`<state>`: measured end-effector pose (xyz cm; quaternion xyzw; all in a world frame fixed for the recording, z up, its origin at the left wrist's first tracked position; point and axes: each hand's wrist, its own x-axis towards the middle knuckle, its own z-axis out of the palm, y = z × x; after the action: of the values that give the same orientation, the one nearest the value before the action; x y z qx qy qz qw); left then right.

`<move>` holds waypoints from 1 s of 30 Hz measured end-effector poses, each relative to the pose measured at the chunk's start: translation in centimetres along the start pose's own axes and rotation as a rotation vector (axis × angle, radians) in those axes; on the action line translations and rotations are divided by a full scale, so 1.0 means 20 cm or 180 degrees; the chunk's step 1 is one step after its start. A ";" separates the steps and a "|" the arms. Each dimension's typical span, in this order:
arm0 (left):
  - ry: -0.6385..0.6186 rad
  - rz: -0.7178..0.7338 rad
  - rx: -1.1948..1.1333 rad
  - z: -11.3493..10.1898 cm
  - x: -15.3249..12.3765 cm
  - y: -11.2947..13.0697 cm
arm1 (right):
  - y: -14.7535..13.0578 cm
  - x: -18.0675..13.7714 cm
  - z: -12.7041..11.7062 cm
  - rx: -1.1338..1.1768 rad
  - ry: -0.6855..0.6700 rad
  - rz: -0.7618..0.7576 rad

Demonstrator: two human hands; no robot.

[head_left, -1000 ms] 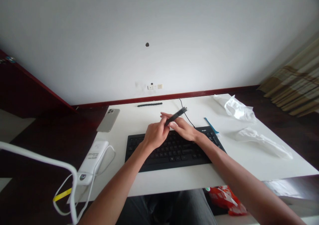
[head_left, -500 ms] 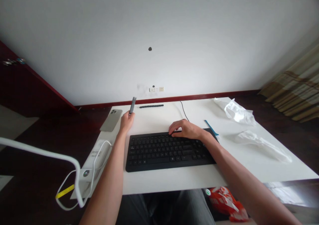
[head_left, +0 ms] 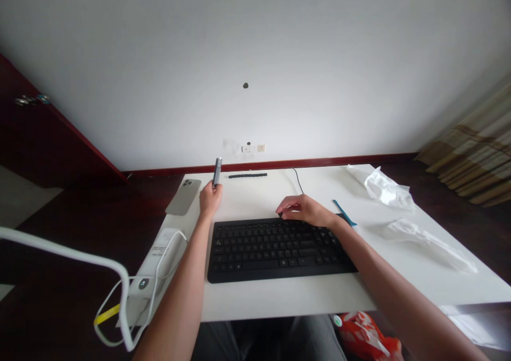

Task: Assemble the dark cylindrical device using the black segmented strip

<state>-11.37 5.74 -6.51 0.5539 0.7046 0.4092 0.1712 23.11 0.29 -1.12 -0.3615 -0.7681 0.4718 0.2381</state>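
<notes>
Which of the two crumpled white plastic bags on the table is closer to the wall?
The far bag, at the table's back edge; the near bag lies closer to the front.

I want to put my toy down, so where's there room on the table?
There's room between the black strip and the keyboard, and between the keyboard and the front edge of the table. It's crowded at the left, with the phone, white device and left hand.
</notes>
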 end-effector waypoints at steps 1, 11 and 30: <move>-0.0012 -0.0003 0.0002 0.00 0.00 0.00 | 0.01 0.01 -0.01 0.0189 0.0149 0.0068; -0.0086 -0.0079 0.0028 -0.01 -0.01 0.03 | 0.24 0.43 -0.23 -0.0165 0.0894 0.0413; -0.0102 -0.0140 0.0358 0.02 0.00 0.02 | 0.54 0.70 -0.24 -0.1240 0.1590 0.0536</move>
<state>-10.85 5.98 -6.49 0.5535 0.7356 0.3562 0.1601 21.26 16.93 -8.30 -0.5671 -0.7292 0.2307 0.3057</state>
